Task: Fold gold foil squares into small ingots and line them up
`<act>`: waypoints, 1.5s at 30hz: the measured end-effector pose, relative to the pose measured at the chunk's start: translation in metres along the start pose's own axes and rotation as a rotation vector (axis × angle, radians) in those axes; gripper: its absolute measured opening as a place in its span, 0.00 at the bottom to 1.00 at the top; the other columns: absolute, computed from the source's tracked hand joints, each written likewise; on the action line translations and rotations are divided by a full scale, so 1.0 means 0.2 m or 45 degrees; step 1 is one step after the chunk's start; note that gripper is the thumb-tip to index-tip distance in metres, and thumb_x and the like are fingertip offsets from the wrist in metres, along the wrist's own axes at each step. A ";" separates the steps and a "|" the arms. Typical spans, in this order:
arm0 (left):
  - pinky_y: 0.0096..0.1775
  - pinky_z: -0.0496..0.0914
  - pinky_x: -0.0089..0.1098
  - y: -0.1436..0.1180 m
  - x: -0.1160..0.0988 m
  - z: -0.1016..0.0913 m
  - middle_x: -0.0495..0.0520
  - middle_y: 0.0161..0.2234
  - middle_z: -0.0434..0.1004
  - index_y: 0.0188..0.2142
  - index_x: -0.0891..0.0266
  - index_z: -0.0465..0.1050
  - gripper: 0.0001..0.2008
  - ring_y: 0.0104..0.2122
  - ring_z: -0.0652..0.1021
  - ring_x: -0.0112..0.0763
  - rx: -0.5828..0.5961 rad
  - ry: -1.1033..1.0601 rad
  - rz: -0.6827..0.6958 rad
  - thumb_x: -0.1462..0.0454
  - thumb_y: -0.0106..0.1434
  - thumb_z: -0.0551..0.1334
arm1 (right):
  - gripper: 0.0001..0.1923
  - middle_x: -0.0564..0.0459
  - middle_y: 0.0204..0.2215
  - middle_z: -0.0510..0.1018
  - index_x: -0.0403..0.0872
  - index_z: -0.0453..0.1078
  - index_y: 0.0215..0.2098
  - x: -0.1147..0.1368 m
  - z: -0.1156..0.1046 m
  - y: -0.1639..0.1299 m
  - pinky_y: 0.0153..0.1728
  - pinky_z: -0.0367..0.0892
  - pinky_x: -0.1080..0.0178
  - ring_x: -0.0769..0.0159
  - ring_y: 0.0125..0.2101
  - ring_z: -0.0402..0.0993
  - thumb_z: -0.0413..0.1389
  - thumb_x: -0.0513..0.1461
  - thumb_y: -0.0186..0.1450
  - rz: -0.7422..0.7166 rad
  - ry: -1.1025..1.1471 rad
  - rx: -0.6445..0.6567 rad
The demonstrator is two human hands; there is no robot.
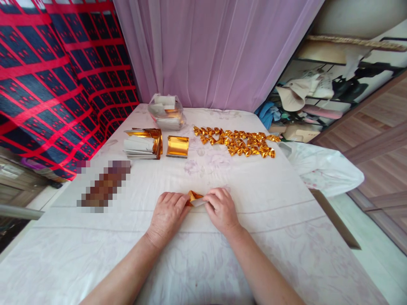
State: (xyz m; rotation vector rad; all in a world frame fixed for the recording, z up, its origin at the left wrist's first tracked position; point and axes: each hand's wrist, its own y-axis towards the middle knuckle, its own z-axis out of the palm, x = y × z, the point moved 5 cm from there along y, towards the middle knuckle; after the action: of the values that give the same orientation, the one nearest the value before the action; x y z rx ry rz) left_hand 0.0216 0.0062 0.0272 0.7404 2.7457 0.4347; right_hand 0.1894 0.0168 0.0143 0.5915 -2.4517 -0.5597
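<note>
My left hand (167,214) and my right hand (221,209) meet at the middle of the table (270,237), both pinching a small gold foil paper (194,198) that is partly folded, white side showing. The hands rest on the white floral cloth. Beyond them lie several folded gold pieces (238,142) in rows. A stack of gold foil sheets (144,144) and a single gold sheet (177,146) lie at the far left.
A clear plastic bag (166,111) with more paper sits at the table's far end by a purple curtain (216,51). A blurred-out object (104,184) lies to the left. A white plastic bag (324,169) hangs off the right edge.
</note>
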 end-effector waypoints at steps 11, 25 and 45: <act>0.41 0.68 0.39 0.01 0.05 0.00 0.56 0.41 0.79 0.52 0.62 0.69 0.13 0.39 0.76 0.38 -0.083 0.083 -0.032 0.66 0.68 0.56 | 0.09 0.52 0.43 0.78 0.49 0.73 0.37 0.13 0.04 -0.02 0.46 0.65 0.55 0.60 0.43 0.69 0.55 0.30 0.63 -0.239 0.010 0.192; 0.48 0.67 0.43 -0.05 -0.01 0.01 0.57 0.49 0.78 0.47 0.63 0.73 0.11 0.48 0.75 0.42 0.017 0.031 0.077 0.66 0.66 0.57 | 0.12 0.52 0.42 0.80 0.50 0.73 0.42 0.08 0.05 -0.02 0.44 0.67 0.57 0.62 0.42 0.73 0.53 0.31 0.65 -0.202 0.198 0.228; 0.51 0.66 0.46 -0.07 -0.04 0.02 0.57 0.51 0.75 0.49 0.60 0.71 0.12 0.51 0.73 0.43 0.105 0.077 0.072 0.63 0.66 0.58 | 0.07 0.51 0.37 0.78 0.49 0.73 0.36 0.04 0.07 -0.01 0.41 0.67 0.58 0.62 0.38 0.72 0.54 0.33 0.65 -0.031 0.185 0.129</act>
State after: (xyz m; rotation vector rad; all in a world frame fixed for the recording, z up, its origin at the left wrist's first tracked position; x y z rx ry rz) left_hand 0.0235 -0.0098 0.0201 0.8404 2.8197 0.3636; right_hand 0.1760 0.0155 0.0066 0.6794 -2.3488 -0.3893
